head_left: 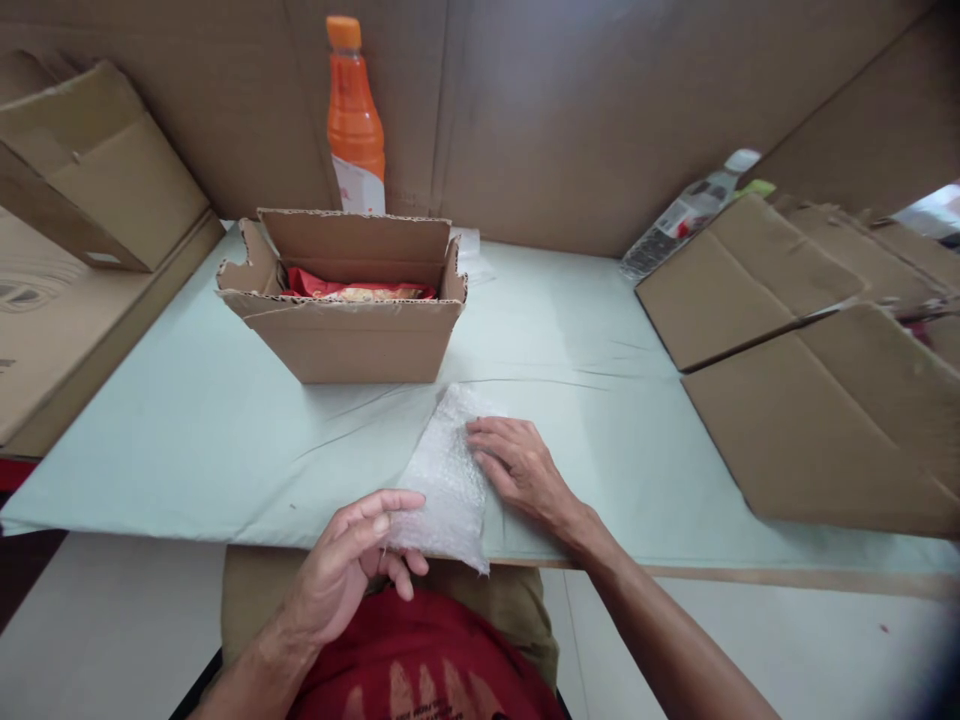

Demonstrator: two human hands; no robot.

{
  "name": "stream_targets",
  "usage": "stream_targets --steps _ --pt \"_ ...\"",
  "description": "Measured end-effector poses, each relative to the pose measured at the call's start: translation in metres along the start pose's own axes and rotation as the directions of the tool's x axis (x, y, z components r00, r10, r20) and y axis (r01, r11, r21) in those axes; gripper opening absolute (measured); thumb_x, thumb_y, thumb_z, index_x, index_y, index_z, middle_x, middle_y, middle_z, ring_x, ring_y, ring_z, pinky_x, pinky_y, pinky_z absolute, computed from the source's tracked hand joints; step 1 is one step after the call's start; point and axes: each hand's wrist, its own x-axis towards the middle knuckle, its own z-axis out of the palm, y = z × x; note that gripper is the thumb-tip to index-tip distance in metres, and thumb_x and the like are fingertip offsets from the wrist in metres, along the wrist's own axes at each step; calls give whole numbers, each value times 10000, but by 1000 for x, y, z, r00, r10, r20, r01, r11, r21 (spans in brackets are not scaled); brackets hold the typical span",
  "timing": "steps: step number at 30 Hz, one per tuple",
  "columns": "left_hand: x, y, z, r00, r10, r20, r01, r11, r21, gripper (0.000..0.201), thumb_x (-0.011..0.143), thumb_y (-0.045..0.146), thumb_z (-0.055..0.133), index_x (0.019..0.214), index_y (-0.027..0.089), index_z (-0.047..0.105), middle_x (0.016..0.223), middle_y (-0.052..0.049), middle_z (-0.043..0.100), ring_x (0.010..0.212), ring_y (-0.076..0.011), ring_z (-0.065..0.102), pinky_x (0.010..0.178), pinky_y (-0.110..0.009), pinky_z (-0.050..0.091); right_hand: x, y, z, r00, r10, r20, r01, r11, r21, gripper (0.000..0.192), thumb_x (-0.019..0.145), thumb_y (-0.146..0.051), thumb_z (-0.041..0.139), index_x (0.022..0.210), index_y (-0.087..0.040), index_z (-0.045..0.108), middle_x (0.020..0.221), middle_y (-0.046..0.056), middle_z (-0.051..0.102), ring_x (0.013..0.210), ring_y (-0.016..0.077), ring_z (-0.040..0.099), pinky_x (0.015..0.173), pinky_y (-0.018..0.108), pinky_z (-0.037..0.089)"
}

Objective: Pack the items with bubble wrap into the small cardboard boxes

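Note:
A piece of bubble wrap [448,485] lies on the pale green table cover, its lower end at the front edge. My left hand [352,560] is at its lower left corner, palm turned inward and fingers apart, the index fingertip against the wrap. On the opposite side, my right hand [521,465] rests with its fingers stretched out over the wrap's right edge. Beyond both hands stands an open cardboard box [367,340] with its flaps up. Inside it a shiny red packet [360,288] shows in part; the rest is hidden by the front wall.
Behind the box stands an orange bottle [356,110]. A clear plastic bottle [686,215] leans at the back right, behind cardboard boxes [832,420]. More cardboard boxes [112,190] stand at the left. A tall cardboard wall [540,120] closes off the back of the table [225,430].

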Motion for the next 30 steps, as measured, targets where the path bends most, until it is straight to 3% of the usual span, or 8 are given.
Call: stream_targets --steps 6,12,16,20,24,26,28,30 --pt "-2 -5 -7 999 -5 -49 14 983 181 543 766 548 733 1087 110 702 766 -98 702 686 -218 675 548 -288 530 12 19 -5 968 186 -166 -206 972 -110 293 945 -256 529 1192 -239 686 1277 114 688 1194 312 611 988 523 457" --pt "-9 -11 -13 998 0 -65 35 847 530 460 830 492 671 1145 157 688 712 -6 628 604 -142 593 637 -264 456 30 30 6 963 255 -89 -267 945 -188 295 889 -369 623 1117 -188 671 1347 171 628 1237 371 561 986 544 447" --pt "-11 -8 -10 996 15 -86 43 772 634 416 807 445 671 1111 164 713 686 -1 597 598 -142 518 583 -251 391 30 27 12 960 254 -119 -258 966 -16 120 854 -295 608 939 -214 635 1297 125 665 1196 326 599 974 504 458" --pt "-6 -4 -3 997 45 -62 15 684 729 361 834 388 619 1098 168 729 720 -14 621 599 -134 477 571 -245 374 29 19 -7 923 353 -156 -304 913 271 123 841 -301 617 940 -229 625 962 31 733 875 215 679 815 350 530" --pt "4 10 9 978 199 62 -160 520 839 371 842 303 611 1191 224 709 1075 -79 687 729 -160 581 528 -218 397 32 -10 -58 804 329 -495 -241 942 234 250 848 -303 701 1087 -238 669 1010 34 714 885 211 678 810 341 542" --pt "7 19 15 936 339 91 -251 464 849 416 852 296 612 1262 252 668 1396 -105 560 919 -204 631 495 -199 417 33 -31 -87 678 174 -715 -156 984 92 337 845 -281 739 1173 -248 670 1106 52 691 954 232 678 847 372 542" --pt "9 26 18 887 455 76 -292 428 855 425 870 302 601 1291 257 642 1520 -111 450 1049 -243 628 461 -185 424 33 -51 -109 541 6 -841 -77 996 -42 422 838 -238 760 1244 -272 654 1181 54 659 975 239 682 855 391 545" --pt "10 26 19 860 506 73 -310 403 861 401 882 303 597 1277 253 644 1522 -122 450 1095 -264 625 439 -179 427 29 -65 -118 489 -87 -868 3 995 -98 526 838 -181 754 1323 -326 612 1213 42 641 960 234 689 830 388 558"
